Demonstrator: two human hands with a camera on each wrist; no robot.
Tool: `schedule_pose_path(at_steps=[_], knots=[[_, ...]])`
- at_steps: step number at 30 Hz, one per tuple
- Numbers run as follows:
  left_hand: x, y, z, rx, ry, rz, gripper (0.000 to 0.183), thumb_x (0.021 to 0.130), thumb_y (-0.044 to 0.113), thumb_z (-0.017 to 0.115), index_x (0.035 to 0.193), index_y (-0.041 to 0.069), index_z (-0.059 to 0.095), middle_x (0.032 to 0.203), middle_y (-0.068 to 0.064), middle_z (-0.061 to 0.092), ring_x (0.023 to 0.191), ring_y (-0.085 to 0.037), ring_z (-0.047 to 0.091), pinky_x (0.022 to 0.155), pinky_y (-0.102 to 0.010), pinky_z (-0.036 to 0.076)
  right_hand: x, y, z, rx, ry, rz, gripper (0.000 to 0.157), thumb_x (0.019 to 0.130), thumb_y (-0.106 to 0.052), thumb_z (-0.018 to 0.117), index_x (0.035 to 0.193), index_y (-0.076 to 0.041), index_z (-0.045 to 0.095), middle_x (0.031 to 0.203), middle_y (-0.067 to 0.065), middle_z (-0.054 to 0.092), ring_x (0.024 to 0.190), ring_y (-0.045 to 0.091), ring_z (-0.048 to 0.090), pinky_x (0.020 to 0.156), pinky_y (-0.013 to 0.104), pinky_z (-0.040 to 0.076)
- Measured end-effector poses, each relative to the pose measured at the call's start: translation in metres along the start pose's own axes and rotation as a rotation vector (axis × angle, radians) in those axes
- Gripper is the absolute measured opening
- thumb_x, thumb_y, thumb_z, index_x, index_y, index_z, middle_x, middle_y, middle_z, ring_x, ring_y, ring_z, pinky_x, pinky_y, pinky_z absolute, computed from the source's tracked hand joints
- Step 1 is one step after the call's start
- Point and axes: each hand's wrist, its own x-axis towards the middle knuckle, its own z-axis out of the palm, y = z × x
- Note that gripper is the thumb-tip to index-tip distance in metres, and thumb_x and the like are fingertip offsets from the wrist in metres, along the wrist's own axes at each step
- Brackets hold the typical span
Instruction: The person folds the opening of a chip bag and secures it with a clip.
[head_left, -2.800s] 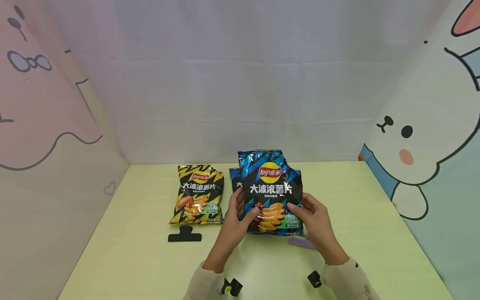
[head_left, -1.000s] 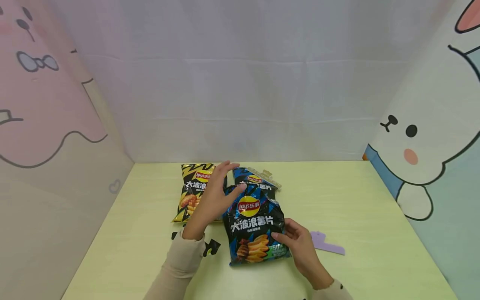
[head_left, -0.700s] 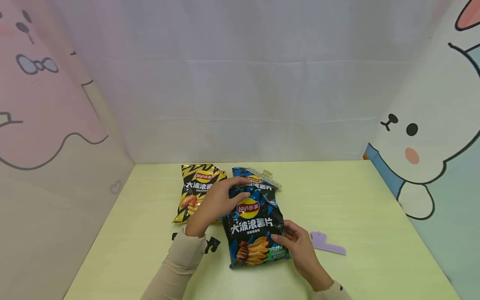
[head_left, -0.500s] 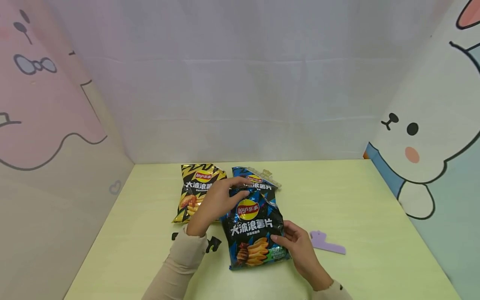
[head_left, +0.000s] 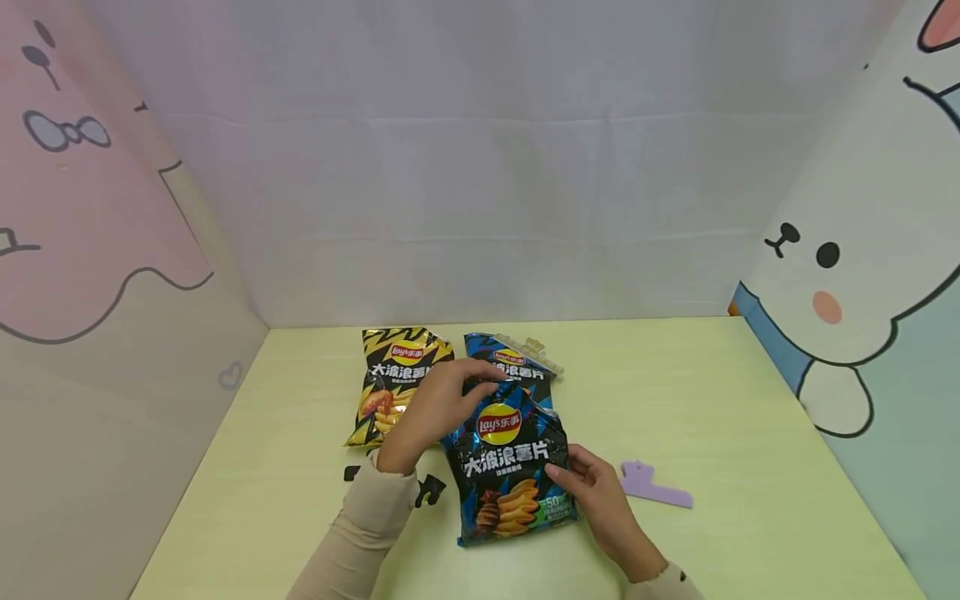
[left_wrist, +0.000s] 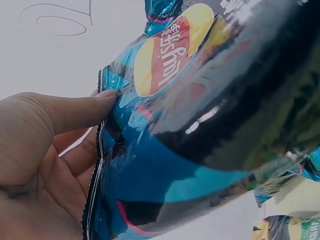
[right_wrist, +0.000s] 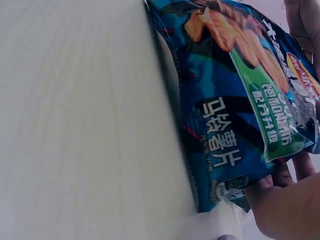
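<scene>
At left, near the far edge of the table (head_left: 750, 425), see yellow chip bag (head_left: 392, 387); pinching top of nearer blue bag (head_left: 512, 475) with left hand (head_left: 441, 404), short of that edge; gripping its lower right side with right hand (head_left: 602, 496), thumb in front; toward the table's right edge, see purple clip (head_left: 651, 490).

On the pale yellow surface (head_left: 750, 433), a yellow-and-black chip bag (head_left: 397, 379) lies far left, partly hidden. Right of it is a partly covered blue-and-black bag (head_left: 527, 372), with a translucent yellowish clip (head_left: 531, 356) across its far right corner. A lilac clip (head_left: 654, 488) lies nearer and further right. A whitish backdrop (head_left: 480, 183) stands behind, between cartoon-printed side panels, pinkish left (head_left: 97, 200) and white-and-blue right (head_left: 885, 275).
</scene>
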Motion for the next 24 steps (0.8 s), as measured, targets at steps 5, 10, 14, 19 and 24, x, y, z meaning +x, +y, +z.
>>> schedule_pose_path(at_steps=[5, 10, 14, 19, 24], knots=[[-0.001, 0.001, 0.001, 0.009, 0.006, -0.002, 0.019, 0.099, 0.020, 0.065, 0.114, 0.024, 0.076, 0.122, 0.002, 0.074, 0.107, -0.018, 0.070, 0.092, -0.041, 0.057, 0.009, -0.006, 0.000, -0.018, 0.068, -0.067, 0.035, 0.097, -0.018, 0.067, 0.126, 0.000, 0.061, 0.107, 0.000, 0.071, 0.097, 0.011, 0.068, 0.086, 0.023, 0.057], [-0.001, 0.001, 0.002, 0.012, 0.012, 0.007, 0.019, 0.099, 0.019, 0.065, 0.114, 0.023, 0.076, 0.121, 0.001, 0.074, 0.108, -0.019, 0.070, 0.093, -0.042, 0.056, 0.019, -0.016, 0.003, -0.044, 0.141, -0.133, 0.035, 0.097, -0.016, 0.067, 0.128, 0.000, 0.063, 0.101, -0.010, 0.071, 0.095, 0.006, 0.067, 0.087, 0.018, 0.055], [-0.002, 0.001, 0.002, 0.012, 0.016, -0.004, 0.019, 0.099, 0.020, 0.065, 0.114, 0.023, 0.076, 0.122, 0.001, 0.074, 0.110, -0.019, 0.070, 0.094, -0.043, 0.056, 0.021, -0.022, 0.005, -0.021, 0.159, -0.156, 0.033, 0.097, -0.011, 0.066, 0.124, 0.007, 0.065, 0.093, -0.014, 0.073, 0.091, 0.004, 0.068, 0.085, 0.017, 0.055], [-0.003, 0.002, 0.002, 0.000, 0.030, -0.027, 0.019, 0.099, 0.019, 0.065, 0.113, 0.024, 0.076, 0.122, 0.002, 0.074, 0.111, -0.019, 0.069, 0.094, -0.043, 0.056, 0.020, -0.024, 0.006, -0.008, 0.144, -0.179, 0.032, 0.097, -0.010, 0.066, 0.122, 0.010, 0.066, 0.092, -0.015, 0.075, 0.091, 0.003, 0.070, 0.086, 0.018, 0.056], [-0.003, 0.003, 0.003, -0.013, 0.037, -0.029, 0.018, 0.098, 0.019, 0.066, 0.111, 0.024, 0.077, 0.120, 0.002, 0.075, 0.110, -0.019, 0.069, 0.095, -0.043, 0.056, 0.018, -0.024, 0.004, -0.016, 0.134, -0.189, 0.032, 0.098, -0.011, 0.065, 0.121, 0.011, 0.066, 0.093, -0.015, 0.076, 0.092, 0.003, 0.070, 0.087, 0.018, 0.056]])
